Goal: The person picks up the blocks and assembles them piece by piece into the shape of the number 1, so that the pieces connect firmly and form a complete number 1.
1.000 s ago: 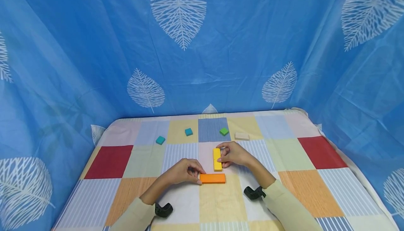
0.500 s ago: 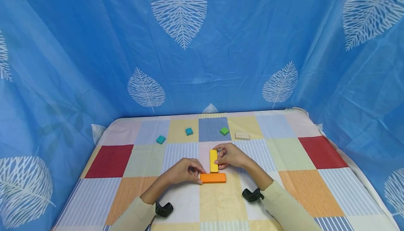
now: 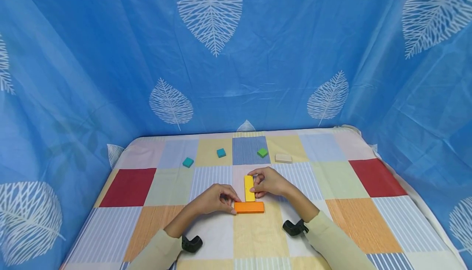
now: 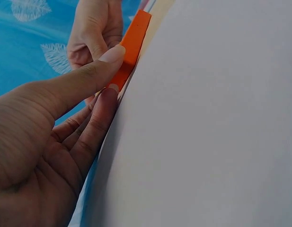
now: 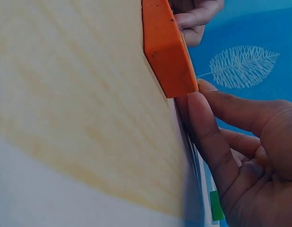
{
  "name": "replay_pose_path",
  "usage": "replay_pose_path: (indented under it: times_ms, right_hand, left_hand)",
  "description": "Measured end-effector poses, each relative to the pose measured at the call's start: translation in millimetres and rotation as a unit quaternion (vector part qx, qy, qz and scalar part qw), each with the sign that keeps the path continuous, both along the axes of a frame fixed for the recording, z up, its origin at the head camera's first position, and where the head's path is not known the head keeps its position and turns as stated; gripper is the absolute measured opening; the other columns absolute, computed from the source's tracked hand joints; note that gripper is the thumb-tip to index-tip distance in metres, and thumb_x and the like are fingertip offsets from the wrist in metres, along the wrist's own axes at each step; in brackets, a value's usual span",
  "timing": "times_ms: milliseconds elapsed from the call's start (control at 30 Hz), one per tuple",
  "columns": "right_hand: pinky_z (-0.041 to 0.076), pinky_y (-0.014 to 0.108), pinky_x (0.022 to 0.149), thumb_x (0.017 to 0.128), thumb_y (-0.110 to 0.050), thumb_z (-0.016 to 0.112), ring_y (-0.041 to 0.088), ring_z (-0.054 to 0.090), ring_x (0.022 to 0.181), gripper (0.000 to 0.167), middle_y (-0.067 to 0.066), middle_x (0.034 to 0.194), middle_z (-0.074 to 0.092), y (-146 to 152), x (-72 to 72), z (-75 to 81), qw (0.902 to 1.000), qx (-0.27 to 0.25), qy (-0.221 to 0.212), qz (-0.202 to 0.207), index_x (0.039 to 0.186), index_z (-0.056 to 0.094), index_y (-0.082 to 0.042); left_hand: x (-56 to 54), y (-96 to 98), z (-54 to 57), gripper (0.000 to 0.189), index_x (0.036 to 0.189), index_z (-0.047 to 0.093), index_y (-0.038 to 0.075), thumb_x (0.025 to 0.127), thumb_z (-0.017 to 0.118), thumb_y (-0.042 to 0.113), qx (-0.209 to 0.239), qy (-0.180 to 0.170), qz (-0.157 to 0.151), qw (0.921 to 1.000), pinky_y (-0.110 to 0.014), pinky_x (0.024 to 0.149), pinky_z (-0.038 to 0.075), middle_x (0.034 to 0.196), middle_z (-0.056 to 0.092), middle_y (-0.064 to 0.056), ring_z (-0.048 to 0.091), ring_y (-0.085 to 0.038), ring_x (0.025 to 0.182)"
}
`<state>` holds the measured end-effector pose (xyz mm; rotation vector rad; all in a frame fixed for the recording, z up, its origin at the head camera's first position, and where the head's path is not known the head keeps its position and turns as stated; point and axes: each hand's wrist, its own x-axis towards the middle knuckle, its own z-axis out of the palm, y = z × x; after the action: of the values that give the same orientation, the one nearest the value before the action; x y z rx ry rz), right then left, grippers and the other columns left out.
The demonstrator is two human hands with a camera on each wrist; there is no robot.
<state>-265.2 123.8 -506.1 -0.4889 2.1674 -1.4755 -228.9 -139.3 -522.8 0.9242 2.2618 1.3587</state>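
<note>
An orange rectangular block (image 3: 249,207) lies crosswise on the patchwork cloth. My left hand (image 3: 217,199) pinches its left end between thumb and finger; the left wrist view shows this grip on the orange block (image 4: 136,35) closely. A yellow rectangular block (image 3: 248,187) lies lengthwise behind it, its near end against the middle of the orange one's far side, so the two form an upside-down T. My right hand (image 3: 270,181) holds the yellow block from the right, thumb and finger on it. In the right wrist view the orange block (image 5: 169,56) hides most of the yellow one.
Farther back on the patchwork cloth (image 3: 258,237) lie a teal block (image 3: 188,162), a blue block (image 3: 221,153), a green block (image 3: 262,152) and a pale wooden block (image 3: 283,158). A blue leaf-print curtain (image 3: 273,77) surrounds the back and sides.
My right hand has slid the yellow block left and slightly nearer, from beyond the orange block's right half to its middle. The left hand and orange block have stayed in place.
</note>
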Motion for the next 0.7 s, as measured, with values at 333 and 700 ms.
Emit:
replay_pose_path:
  times_ms: [333,700]
  right_hand:
    - [0.06,0.036,0.062,0.088,-0.001,0.076,0.022,0.071,0.062,0.055,0.01,0.075,0.067,-1.9,0.7,-0.3,1.0,-0.002,0.001,-0.001,0.138,0.055,0.007]
    - [0.06,0.038,0.062,0.088,-0.001,0.076,0.024,0.07,0.061,0.054,0.01,0.073,0.066,-2.4,1.5,-0.1,1.0,-0.007,0.002,0.001,0.138,0.055,0.007]
  left_hand:
    - [1.6,-0.7,2.9,0.027,0.103,0.08,0.019,0.078,0.089,0.014,-0.004,-0.003,0.003,1.0,-0.022,0.067,0.052,0.095,0.07,0.008,0.059,-0.007,0.076]
    - [2.7,-0.3,3.3,0.027,0.103,0.08,0.017,0.078,0.089,0.012,0.0,-0.003,0.001,1.0,-0.022,0.067,0.052,0.095,0.07,0.007,0.059,-0.006,0.075]
